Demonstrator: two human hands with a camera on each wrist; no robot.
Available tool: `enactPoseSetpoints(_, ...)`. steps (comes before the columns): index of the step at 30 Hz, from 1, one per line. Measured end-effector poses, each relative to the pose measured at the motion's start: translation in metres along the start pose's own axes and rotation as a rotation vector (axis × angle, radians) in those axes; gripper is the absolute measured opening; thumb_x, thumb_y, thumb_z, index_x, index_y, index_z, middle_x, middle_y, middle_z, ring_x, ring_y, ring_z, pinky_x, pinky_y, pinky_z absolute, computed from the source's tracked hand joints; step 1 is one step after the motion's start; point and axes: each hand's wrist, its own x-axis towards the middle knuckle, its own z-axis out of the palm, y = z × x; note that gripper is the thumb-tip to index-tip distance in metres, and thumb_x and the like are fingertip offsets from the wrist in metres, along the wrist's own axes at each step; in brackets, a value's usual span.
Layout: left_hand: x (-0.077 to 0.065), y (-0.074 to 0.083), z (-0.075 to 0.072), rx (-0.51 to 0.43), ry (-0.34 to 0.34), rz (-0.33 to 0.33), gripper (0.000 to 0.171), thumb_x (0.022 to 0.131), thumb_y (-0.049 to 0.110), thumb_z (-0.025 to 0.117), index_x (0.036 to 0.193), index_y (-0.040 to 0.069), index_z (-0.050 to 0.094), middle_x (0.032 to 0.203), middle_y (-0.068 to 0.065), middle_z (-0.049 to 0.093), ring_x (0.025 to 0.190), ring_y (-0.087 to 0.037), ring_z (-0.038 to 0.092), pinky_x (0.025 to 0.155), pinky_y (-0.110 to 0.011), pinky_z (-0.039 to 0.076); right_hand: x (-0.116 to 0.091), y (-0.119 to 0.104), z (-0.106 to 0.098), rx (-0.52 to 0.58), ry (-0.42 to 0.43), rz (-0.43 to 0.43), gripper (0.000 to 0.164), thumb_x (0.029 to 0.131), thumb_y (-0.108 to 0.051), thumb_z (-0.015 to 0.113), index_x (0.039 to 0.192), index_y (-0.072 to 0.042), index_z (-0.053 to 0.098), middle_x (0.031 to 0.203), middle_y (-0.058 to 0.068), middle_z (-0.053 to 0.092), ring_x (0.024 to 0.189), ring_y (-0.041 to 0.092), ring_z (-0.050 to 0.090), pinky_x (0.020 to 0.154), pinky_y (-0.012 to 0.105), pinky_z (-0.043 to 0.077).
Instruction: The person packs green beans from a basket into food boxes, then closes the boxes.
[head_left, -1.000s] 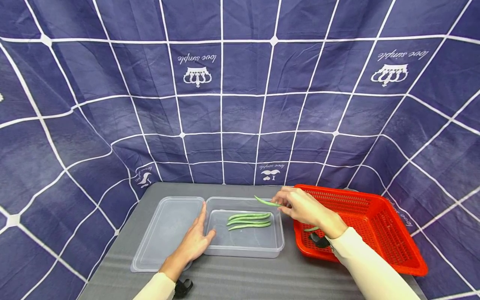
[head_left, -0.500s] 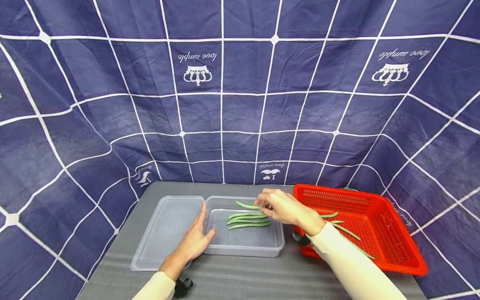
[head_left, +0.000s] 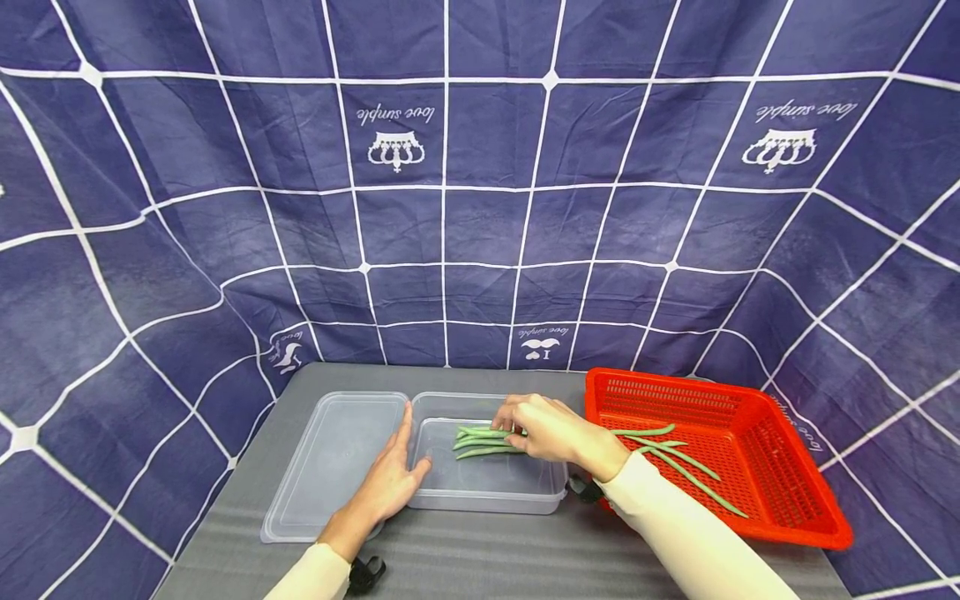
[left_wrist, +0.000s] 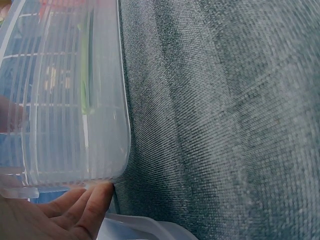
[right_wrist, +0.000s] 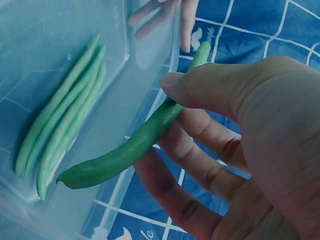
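Observation:
A green bean is pinched between the thumb and fingers of my right hand, low over the clear plastic container. Several green beans lie side by side on the container's floor, partly hidden by that hand in the head view. My left hand rests against the container's left side with its fingers straight. In the left wrist view its fingertips touch the container's end wall.
Left of the container lies a translucent lid, partly under the left hand. A red perforated basket stands at the right with several green beans in it. A blue checked cloth hangs behind the grey tabletop.
My right hand has moved left and down with its bean, from the container's right rim to beside the beans inside. More beans in the basket are uncovered. The left hand has stayed put.

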Motion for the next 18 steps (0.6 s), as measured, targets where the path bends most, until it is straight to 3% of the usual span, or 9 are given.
enactPoseSetpoints(7,0.0,0.001,-0.001,0.008,-0.002,-0.006,0.107,0.108,0.024,0.071,0.19,0.024,0.002,0.19,-0.027,0.033,0.173,-0.052,0.04,0.138,-0.073,0.037,-0.005,-0.007,0.009,-0.011,-0.014,-0.019,0.024,0.098,-0.008,0.089,0.12,-0.018,0.089,0.108,-0.007,0.082,0.092,0.01,0.08,0.078,0.022,0.06)
enactPoseSetpoints(18,-0.001,0.001,-0.001,0.003,-0.001,-0.006,0.107,0.108,0.024,0.071,0.19,0.023,0.002,0.191,-0.025,0.032,0.173,-0.052,0.041,0.138,-0.074,0.038,-0.011,-0.009,0.017,0.073,-0.081,-0.002,0.026,0.097,-0.008,0.089,0.12,-0.02,0.088,0.103,-0.01,0.08,0.087,0.001,0.072,0.077,0.019,0.056)
